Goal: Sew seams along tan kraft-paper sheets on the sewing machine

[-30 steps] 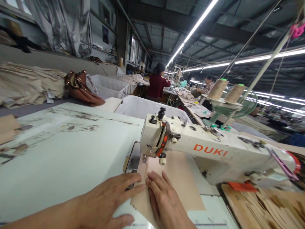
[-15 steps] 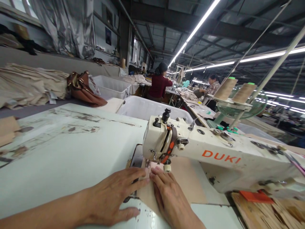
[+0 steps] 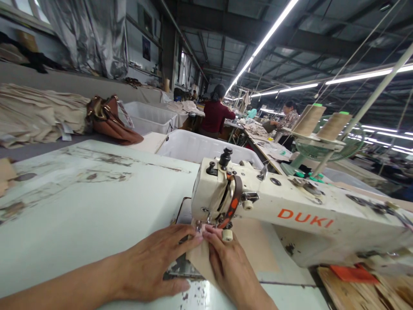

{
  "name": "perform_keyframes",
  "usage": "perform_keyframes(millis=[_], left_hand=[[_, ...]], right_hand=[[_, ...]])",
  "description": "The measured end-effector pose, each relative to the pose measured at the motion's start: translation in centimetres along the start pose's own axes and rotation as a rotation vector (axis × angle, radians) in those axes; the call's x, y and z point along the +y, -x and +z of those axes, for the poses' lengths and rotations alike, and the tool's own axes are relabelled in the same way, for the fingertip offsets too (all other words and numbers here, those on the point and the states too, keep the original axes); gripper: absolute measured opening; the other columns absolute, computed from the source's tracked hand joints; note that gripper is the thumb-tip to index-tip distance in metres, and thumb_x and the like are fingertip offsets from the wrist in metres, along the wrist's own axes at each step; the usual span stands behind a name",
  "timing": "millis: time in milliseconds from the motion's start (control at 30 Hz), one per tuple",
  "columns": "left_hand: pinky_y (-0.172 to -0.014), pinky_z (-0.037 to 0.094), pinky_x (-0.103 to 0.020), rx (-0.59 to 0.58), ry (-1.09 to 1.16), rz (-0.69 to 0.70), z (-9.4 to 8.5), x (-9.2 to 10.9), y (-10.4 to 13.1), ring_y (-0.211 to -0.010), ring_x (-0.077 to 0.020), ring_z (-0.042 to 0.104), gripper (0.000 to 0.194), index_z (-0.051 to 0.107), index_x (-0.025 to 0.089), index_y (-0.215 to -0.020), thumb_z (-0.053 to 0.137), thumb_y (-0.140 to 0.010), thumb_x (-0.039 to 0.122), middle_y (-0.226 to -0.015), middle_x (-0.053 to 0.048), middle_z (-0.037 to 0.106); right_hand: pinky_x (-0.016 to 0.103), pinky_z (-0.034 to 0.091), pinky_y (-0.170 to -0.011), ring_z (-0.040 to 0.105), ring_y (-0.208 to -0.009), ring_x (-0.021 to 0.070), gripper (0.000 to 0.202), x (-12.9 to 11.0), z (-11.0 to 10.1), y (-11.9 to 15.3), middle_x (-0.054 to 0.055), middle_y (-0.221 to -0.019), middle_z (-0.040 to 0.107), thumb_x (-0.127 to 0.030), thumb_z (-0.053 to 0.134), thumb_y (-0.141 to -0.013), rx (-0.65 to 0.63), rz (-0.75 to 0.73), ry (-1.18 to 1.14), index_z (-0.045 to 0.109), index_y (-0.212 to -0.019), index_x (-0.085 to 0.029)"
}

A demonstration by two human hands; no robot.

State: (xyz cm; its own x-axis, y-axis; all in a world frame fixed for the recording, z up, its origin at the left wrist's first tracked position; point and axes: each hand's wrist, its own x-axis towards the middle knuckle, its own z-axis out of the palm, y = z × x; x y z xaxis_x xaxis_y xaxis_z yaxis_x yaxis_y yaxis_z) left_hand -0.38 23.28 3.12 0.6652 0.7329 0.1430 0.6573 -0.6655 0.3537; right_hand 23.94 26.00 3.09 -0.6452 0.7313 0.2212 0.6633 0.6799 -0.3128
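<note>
Under the head of a white sewing machine [image 3: 254, 193] lies a beige fabric piece [image 3: 201, 258], with a pinkish part near the presser foot [image 3: 199, 227]. My left hand [image 3: 161, 258] rests palm down, fingers stretched to the fabric just left of the foot and thumb spread apart on the table. Close on the right, my right hand [image 3: 227, 262] lies on the fabric, its fingers extended and fingertips pressing near the foot. The fingertips of both hands almost meet. The needle's tip is too small to make out.
The pale green table [image 3: 97, 206] has worn patches. A brown handbag [image 3: 114, 122] and stacked beige fabric [image 3: 38, 112] lie at the left. Behind the machine stands a white bin [image 3: 206, 146]. Thread cones [image 3: 309, 120] stand at the right. A person in dark red [image 3: 214, 112] sits farther back.
The view has shifted slightly, so the machine sits a little farther right. Both hands stay on the fabric by the foot, with only small shifts of the fingers.
</note>
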Motion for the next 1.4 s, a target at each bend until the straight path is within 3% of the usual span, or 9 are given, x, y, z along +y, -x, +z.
perform_keyframes(millis=[200, 533, 933, 1133, 1400], left_hand=[[-0.112, 0.037, -0.054, 0.045, 0.047, -0.008, 0.2, 0.1, -0.5, -0.133, -0.0347, 0.043, 0.086, 0.025, 0.028, -0.153, 0.067, -0.083, 0.055, -0.147, -0.012, 0.042], [-0.11, 0.042, -0.05, 0.069, 0.017, -0.056, 0.6, 0.4, -1.0, -0.129, -0.0334, 0.045, 0.085, 0.031, 0.029, -0.15, 0.073, -0.078, 0.051, -0.142, -0.009, 0.045], [-0.107, 0.043, -0.049, 0.085, -0.035, -0.035, 0.9, 0.3, -1.3, -0.127, -0.0329, 0.046, 0.083, 0.036, 0.024, -0.147, 0.07, -0.079, 0.057, -0.139, -0.012, 0.046], [-0.108, 0.042, -0.047, 0.111, -0.08, 0.013, 0.9, 0.3, -1.5, -0.127, -0.0317, 0.046, 0.079, 0.039, 0.019, -0.145, 0.064, -0.083, 0.061, -0.136, -0.013, 0.048], [-0.107, 0.04, -0.044, 0.085, -0.146, 0.015, 0.9, 0.5, -1.3, -0.127, -0.0315, 0.046, 0.075, 0.039, 0.017, -0.145, 0.054, -0.089, 0.064, -0.141, -0.015, 0.043]], right_hand=[[0.049, 0.038, -0.112, 0.059, -0.117, 0.0219, 0.049, 0.0, 0.0, 0.0, 0.006, -0.121, 0.063, -0.005, 0.044, -0.089, 0.119, 0.056, -0.097, 0.058, -0.131, -0.026], [0.049, 0.04, -0.11, 0.058, -0.117, 0.0224, 0.051, 0.1, 0.3, 0.0, 0.006, -0.123, 0.063, -0.003, 0.043, -0.086, 0.154, 0.022, -0.097, 0.059, -0.13, -0.025], [0.049, 0.046, -0.104, 0.057, -0.117, 0.0249, 0.049, 0.9, 1.6, -0.3, 0.011, -0.125, 0.062, -0.005, 0.041, -0.087, 0.165, 0.015, 0.023, 0.055, -0.132, -0.018], [0.049, 0.038, -0.11, 0.051, -0.126, 0.026, 0.046, 0.8, 1.8, -0.3, 0.013, -0.134, 0.057, -0.013, 0.04, -0.094, 0.128, 0.069, 0.12, 0.05, -0.139, -0.016], [0.047, 0.029, -0.116, 0.046, -0.131, 0.0232, 0.045, 0.8, 1.7, -0.4, 0.015, -0.132, 0.059, -0.018, 0.035, -0.097, 0.1, 0.065, 0.14, 0.051, -0.139, -0.011]])
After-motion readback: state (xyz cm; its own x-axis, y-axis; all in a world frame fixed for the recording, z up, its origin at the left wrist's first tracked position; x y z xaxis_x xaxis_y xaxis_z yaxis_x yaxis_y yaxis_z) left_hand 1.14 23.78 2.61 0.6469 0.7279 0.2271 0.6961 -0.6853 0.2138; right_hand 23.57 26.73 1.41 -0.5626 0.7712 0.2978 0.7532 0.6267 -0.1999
